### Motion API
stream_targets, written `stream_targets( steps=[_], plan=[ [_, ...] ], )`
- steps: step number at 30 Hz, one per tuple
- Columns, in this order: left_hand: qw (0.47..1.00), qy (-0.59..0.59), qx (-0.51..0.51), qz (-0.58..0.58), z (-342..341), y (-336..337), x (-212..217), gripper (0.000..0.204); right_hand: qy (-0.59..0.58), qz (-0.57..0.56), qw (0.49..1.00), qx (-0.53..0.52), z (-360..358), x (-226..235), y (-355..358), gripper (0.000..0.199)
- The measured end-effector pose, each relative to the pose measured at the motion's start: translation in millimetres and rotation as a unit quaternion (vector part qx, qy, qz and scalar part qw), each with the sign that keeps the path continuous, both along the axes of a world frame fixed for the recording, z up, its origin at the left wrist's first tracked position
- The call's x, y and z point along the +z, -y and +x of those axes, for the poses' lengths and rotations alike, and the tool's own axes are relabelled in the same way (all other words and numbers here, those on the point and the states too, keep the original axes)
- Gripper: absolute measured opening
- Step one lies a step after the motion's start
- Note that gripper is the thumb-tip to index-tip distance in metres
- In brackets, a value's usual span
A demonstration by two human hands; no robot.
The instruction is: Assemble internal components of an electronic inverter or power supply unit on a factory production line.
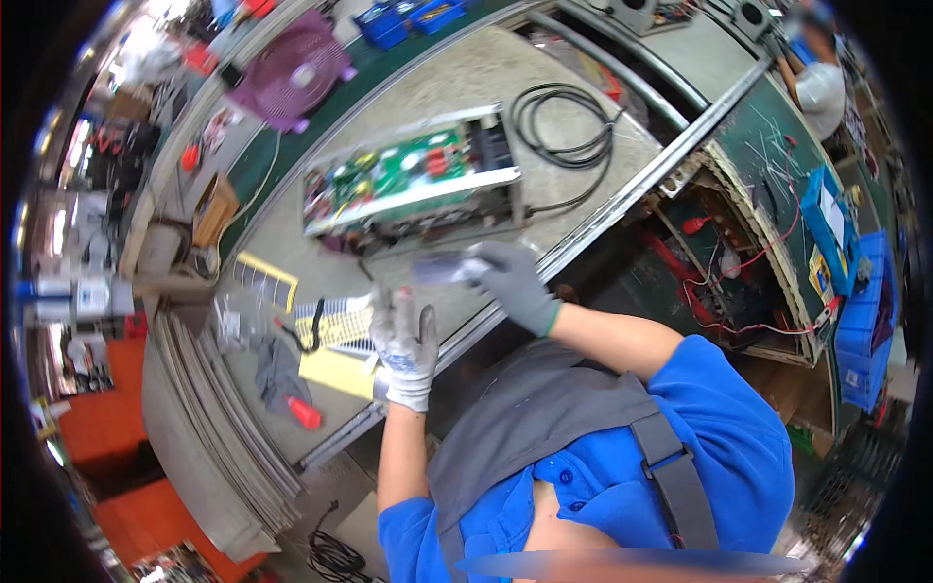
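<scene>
My right hand (513, 285), in a grey glove, grips a small blurred grey part (442, 268) just in front of an open metal chassis (413, 181) with a green circuit board inside. My left hand (405, 345), in a grey-white glove, hovers over the bench edge with fingers spread and nothing in it. It is near a yellow sheet (335, 371) and a white ribbed piece (340, 325). The part in my right hand is too smeared by motion to identify.
A black cable coil (564, 121) lies right of the chassis. A red-handled tool (303, 413) and a grey cloth (277, 369) lie at the bench's near left. A purple fan (292, 73) stands beyond. Blue bins (865, 321) and another person (816, 83) are at right.
</scene>
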State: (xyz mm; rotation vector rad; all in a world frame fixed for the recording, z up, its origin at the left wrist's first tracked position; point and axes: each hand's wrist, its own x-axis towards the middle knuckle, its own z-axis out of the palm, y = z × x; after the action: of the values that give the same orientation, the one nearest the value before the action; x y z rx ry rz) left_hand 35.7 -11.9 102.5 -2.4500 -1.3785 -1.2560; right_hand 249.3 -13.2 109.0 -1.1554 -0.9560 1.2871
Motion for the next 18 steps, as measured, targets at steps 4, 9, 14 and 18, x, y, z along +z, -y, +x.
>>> stream_targets(
  steps=[4,9,14,18],
  plan=[
    [0.951,0.183,0.018,-0.247,130.9,-23.8,-17.6,0.058,0.261,0.067,0.947,-0.174,188.9,-18.7,5.3,0.018],
    [0.924,0.198,0.112,-0.308,223.2,-65.4,-21.7,0.047,0.253,0.050,0.942,-0.213,307.2,-28.5,6.7,0.020],
    [0.906,0.237,0.126,-0.328,205.2,-75.2,10.0,0.036,0.198,0.136,0.968,-0.069,307.0,-21.6,-43.3,0.021],
    [0.905,0.381,0.116,-0.149,155.9,-89.5,69.5,0.034,0.072,0.123,0.981,0.128,261.2,10.8,-87.1,0.019]
  ],
)
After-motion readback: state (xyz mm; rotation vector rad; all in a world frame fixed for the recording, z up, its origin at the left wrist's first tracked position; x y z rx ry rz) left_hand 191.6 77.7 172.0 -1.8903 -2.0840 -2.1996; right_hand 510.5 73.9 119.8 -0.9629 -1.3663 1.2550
